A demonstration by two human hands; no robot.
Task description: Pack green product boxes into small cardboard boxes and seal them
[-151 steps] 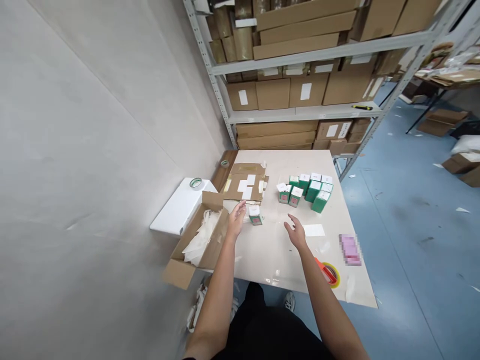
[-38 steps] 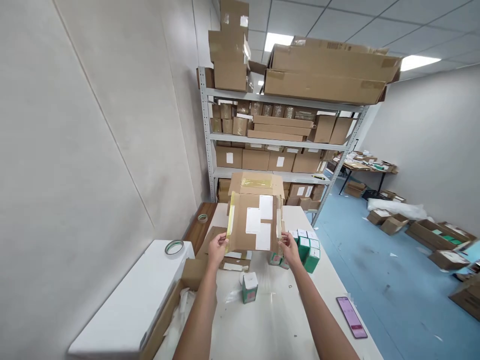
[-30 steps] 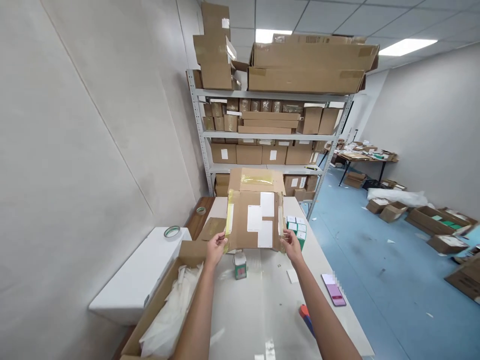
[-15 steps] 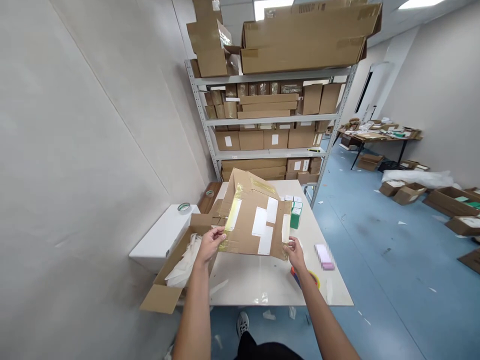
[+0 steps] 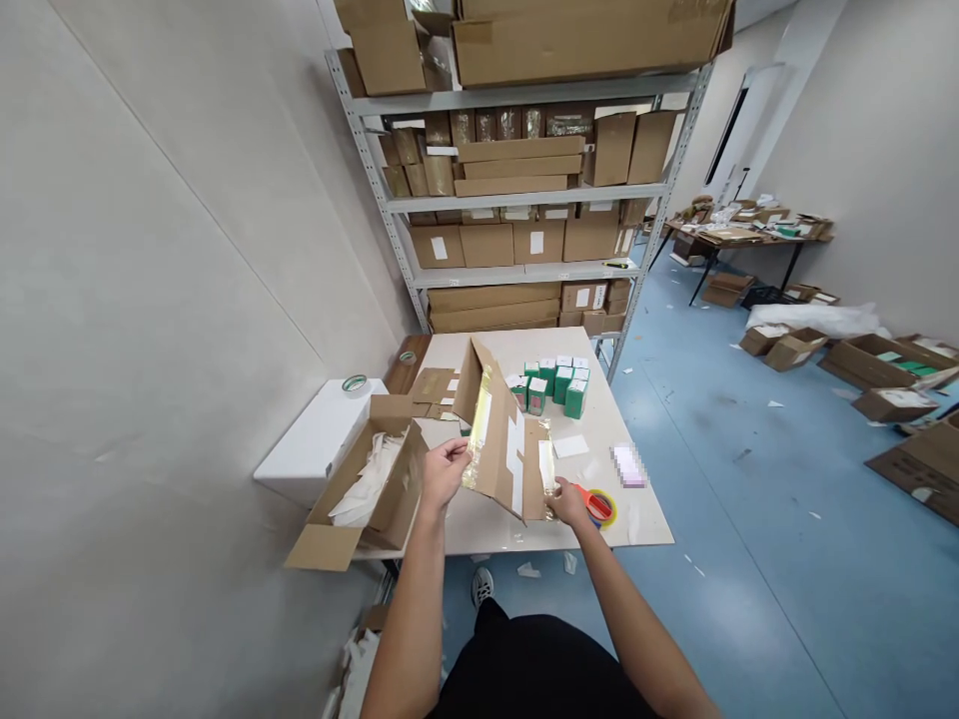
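Observation:
A partly folded cardboard box, with white labels and shiny yellowish tape on it, is held up over the white table. My left hand pinches its left edge at the taped strip. At the lower right corner, my right hand grips the edge of the cardboard. Right beside that hand lies a red tape dispenser with a yellow-rimmed roll. Several small green and white boxes stand behind the cardboard, and a white paper lies in front of them.
An open carton holding white packing paper stands at the left, beside a white box with a tape roll on top. Flattened cardboard lies at the table's back left. A metal shelf full of cartons rises behind.
Both hands have brought the cardboard box's sides closer together, so it is more folded and appears narrower. The view has tilted downward, and the green boxes are now more visible.

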